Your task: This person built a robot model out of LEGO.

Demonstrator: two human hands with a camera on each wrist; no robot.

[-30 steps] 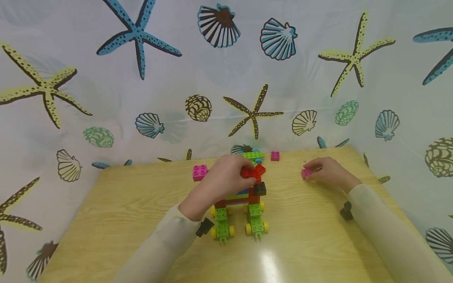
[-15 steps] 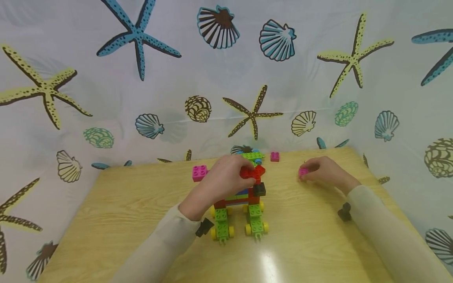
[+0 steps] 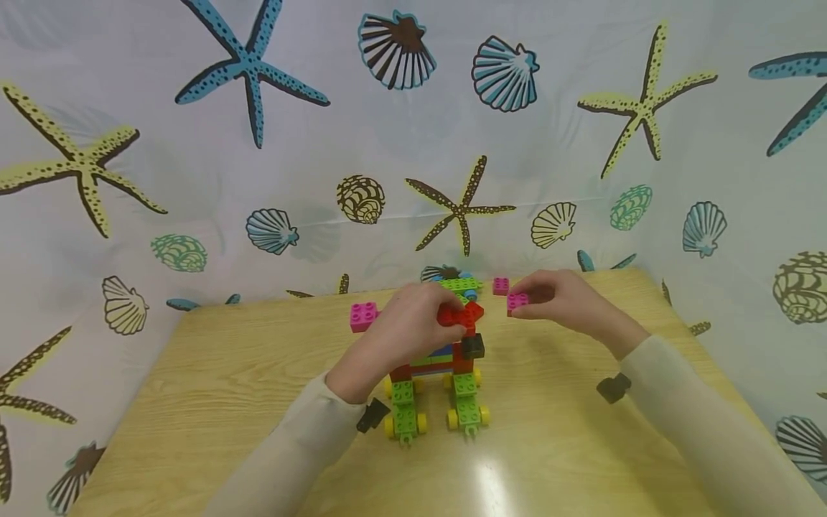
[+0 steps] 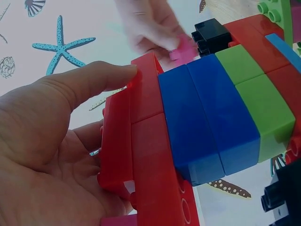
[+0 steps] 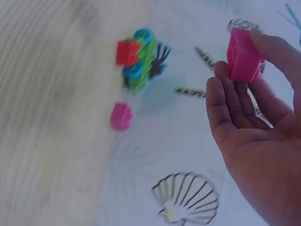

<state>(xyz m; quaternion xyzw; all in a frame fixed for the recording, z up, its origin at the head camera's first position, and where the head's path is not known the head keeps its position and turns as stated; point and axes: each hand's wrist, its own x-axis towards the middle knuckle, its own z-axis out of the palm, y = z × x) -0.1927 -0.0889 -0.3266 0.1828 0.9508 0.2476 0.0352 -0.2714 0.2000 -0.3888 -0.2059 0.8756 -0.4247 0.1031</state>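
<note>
In the head view a figure of toy building bricks stands at the table's middle on green wheeled bases (image 3: 403,413) with yellow wheels. My left hand (image 3: 408,327) grips the red bricks (image 4: 146,113) at its top, thumb on one side. Blue bricks (image 4: 197,120) and light green bricks (image 4: 263,96) adjoin them in the left wrist view, and a black brick (image 3: 473,346) sticks out on the right. My right hand (image 3: 568,303) pinches a pink brick (image 5: 245,56) between thumb and fingers, raised just right of the figure. The left hand hides part of the figure.
Another pink brick (image 3: 500,286) lies near the table's back edge. Beside it is a green piece with blue wheels (image 3: 461,285). A larger pink brick (image 3: 364,316) shows left of the left hand; whether it joins the figure I cannot tell. A patterned curtain (image 3: 310,244) borders the table (image 3: 258,373).
My right hand has picked up the pink brick from the right of the table and carried it left toward the figure. My left hand keeps its grip and place.
</note>
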